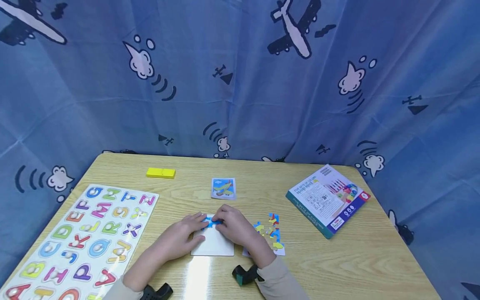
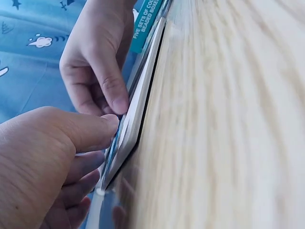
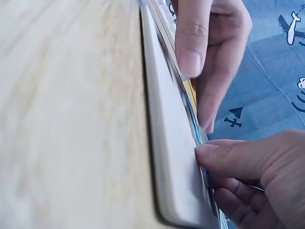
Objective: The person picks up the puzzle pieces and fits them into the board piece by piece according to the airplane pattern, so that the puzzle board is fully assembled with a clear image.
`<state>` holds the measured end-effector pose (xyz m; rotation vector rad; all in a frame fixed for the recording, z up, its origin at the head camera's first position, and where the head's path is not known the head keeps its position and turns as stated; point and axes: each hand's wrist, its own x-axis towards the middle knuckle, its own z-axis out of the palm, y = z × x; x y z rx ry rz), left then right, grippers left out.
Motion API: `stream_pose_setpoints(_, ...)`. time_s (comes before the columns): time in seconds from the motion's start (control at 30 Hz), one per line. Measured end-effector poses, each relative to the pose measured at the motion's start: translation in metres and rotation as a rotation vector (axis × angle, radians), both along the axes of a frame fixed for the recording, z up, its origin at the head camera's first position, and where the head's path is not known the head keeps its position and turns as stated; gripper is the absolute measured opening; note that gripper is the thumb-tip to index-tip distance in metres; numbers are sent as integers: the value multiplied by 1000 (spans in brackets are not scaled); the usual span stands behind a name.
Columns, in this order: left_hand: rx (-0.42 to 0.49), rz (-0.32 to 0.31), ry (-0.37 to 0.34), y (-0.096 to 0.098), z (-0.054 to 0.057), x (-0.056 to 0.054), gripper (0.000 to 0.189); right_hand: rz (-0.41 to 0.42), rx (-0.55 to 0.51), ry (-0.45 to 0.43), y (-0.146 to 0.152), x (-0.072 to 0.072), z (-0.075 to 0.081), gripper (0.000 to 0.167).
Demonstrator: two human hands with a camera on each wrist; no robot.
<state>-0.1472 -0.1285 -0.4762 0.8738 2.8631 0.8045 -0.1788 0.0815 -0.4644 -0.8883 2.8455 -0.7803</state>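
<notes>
1. While the left hand [image 1: 180, 235], fingers loosely extended, steadies blue pieces [image 1: 210, 223] on the white board [image 1: 212, 248], the right hand [image 1: 236, 225] pinches their edge, seemingly for fit.
2. Loose pieces [image 1: 277, 245] lie alongside, within reach.
3. Beyond lies a picture card [image 1: 223, 188], perhaps for reference.

At left, an alphabet board [image 1: 83, 255] is laid near and a yellow block [image 1: 161, 173] far; at right, a printed box [image 1: 325, 201] is placed; a blue curtain [image 1: 258, 96] is hung beyond.

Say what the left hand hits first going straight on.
The left hand likely meets the blue puzzle pieces on the white board first, then the right hand; exact gap unclear.
</notes>
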Motion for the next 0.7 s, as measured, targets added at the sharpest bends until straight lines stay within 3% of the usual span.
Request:
stream_pose_setpoints(0.33,30,-41,24,7,-7,-3,40,28,-20,14,-2,0,-2,16)
stream_pose_setpoints(0.7,74,-31,-31,8,-8,-5,39,-46,-85,-112,22,-5,9,29)
